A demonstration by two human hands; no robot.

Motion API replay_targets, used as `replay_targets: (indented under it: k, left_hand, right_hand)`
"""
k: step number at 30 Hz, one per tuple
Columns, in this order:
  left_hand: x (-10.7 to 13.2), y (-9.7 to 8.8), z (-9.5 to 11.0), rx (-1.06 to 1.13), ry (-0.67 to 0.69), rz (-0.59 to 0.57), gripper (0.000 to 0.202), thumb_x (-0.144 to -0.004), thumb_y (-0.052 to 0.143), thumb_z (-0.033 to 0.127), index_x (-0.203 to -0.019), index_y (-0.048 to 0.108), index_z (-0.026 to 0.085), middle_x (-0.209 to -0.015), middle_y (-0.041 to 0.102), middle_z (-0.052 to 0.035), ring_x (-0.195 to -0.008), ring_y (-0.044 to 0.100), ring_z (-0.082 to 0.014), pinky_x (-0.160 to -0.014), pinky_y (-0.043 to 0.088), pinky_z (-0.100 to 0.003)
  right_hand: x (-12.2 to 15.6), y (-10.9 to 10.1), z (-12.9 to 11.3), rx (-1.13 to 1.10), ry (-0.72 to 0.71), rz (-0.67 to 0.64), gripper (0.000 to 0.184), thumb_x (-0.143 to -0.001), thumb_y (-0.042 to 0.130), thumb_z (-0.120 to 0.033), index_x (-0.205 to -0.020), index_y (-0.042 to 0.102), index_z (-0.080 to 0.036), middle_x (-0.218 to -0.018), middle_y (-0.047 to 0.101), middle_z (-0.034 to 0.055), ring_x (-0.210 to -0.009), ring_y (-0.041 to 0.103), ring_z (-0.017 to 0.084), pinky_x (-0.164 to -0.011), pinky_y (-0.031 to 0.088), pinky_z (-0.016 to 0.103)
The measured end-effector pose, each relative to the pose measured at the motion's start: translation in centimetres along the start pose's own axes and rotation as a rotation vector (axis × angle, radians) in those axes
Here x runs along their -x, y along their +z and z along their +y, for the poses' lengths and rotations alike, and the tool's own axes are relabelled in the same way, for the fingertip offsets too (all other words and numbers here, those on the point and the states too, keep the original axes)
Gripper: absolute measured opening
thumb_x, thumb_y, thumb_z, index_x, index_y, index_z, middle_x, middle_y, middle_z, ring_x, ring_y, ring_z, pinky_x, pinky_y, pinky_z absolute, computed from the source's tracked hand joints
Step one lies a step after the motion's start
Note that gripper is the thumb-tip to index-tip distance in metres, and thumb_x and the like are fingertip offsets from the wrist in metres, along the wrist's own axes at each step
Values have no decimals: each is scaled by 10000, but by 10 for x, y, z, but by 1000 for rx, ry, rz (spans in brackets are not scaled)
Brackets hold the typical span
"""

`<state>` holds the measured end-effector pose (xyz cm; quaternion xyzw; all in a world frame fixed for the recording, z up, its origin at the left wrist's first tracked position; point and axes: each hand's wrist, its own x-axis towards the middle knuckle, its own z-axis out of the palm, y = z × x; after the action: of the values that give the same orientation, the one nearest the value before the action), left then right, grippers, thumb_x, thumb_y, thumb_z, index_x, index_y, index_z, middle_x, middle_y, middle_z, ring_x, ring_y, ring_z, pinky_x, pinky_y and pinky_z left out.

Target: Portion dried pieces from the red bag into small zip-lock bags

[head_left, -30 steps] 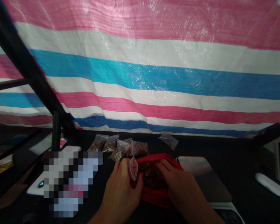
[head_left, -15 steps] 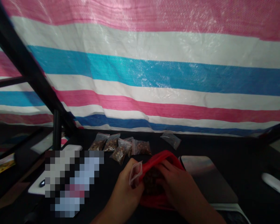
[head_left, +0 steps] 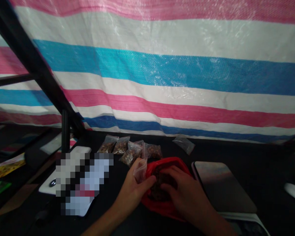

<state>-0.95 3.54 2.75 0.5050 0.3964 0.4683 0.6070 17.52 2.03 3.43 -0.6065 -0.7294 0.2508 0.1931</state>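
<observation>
My left hand is closed on a small clear zip bag, its thumb lying at the left side of a red bag. The red bag is wide open and holds dark brown pieces, too dim to name. Inside its mouth is my right hand, thumb and fingers apart and bent over the brown pieces; whether any lie between the fingertips is hard to see. Behind the hands, several filled zip bags with brown contents lie in a row. A flat clear bag is to their right.
A grey flat device lies right of the red bag, with a white-edged object below it. Two blurred packets are at left, one a white one. A black metal post and a striped plastic sheet stand behind.
The red bag's mouth has opened wider toward the left. My left thumb has come forward beside it, the zip bag still held. My right hand stays inside; the whole view has shifted slightly.
</observation>
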Motion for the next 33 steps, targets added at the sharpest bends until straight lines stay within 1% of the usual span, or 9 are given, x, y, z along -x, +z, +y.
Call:
replay_targets:
  k: [4, 8, 11, 14, 17, 20, 24, 28, 33]
  left_hand:
    - [4, -1, 3, 33, -11, -83, 228, -884, 692, 410, -896, 594, 204, -850, 557, 32, -820, 553, -153, -768, 474, -250]
    - [4, -1, -1, 101, -2, -12, 236, -846, 738, 389, -849, 599, 197, -807, 558, 37, -772, 544, -141, -735, 461, -237]
    - [1, -2, -3, 233, -102, 71, 234, -804, 753, 359, -900, 615, 196, -844, 609, 21, -799, 600, -162, -757, 484, -263]
    - [-1, -3, -5, 244, -148, 111, 268, -789, 750, 363, -946, 609, 199, -854, 625, 15, -795, 633, -178, -769, 502, -291]
    - [-2, -6, -6, -23, 13, 145, 193, -853, 683, 361, -926, 603, 202, -851, 614, 7, -798, 620, -184, -760, 503, -300]
    - [-3, -12, -8, -437, 277, 275, 67, -903, 605, 264, -946, 600, 212, -884, 600, -11, -832, 597, -198, -765, 490, -321]
    - [-2, -19, -10, -812, 546, 288, 266, -895, 569, 122, -1134, 581, 238, -1071, 646, -52, -992, 604, -234, -870, 481, -382]
    - [1, -15, -13, -952, 533, 144, 200, -924, 541, 112, -1081, 591, 226, -971, 674, -50, -906, 618, -240, -796, 495, -390]
    - [3, -12, -18, -991, 495, 87, 270, -826, 629, 66, -1059, 623, 202, -999, 706, -77, -929, 634, -268, -798, 517, -412]
  right_hand:
    - [-2, 0, 0, -103, -34, 20, 355, -827, 609, -35, -1081, 719, -257, -1113, 749, 27, -1008, 716, 200, -901, 521, 314]
    - [-2, -1, -5, -20, -92, 31, 387, -797, 621, -1, -1074, 728, -250, -1134, 751, 39, -1086, 682, 239, -983, 479, 387]
    - [-2, 0, -7, 46, -78, 61, 323, -784, 668, -30, -1018, 748, -236, -1080, 770, 50, -1088, 669, 287, -1009, 442, 475]
    - [-4, 3, -5, -98, -23, 28, 342, -777, 651, -18, -1040, 747, -212, -1095, 767, 60, -1063, 686, 263, -976, 481, 426]
    - [-6, 5, 1, -323, 30, -16, 356, -791, 625, -36, -1090, 729, -199, -1096, 764, 53, -1018, 707, 225, -935, 519, 354]
    - [-8, 1, 5, -470, 34, -65, 332, -823, 627, -95, -1122, 716, -209, -1082, 768, 43, -1011, 713, 221, -941, 525, 346]
    - [-8, -16, 1, -579, -47, -99, 309, -850, 608, -116, -1124, 711, -215, -1110, 757, 43, -1055, 699, 219, -976, 512, 350]
    - [-4, -27, -9, -599, -132, -53, 268, -868, 623, -128, -1103, 700, -233, -1100, 738, 27, -1066, 681, 204, -997, 501, 337]
    - [3, -13, -18, -486, -203, -45, 296, -888, 666, -123, -1134, 693, -286, -1171, 682, 9, -1113, 655, 178, -1007, 512, 296]
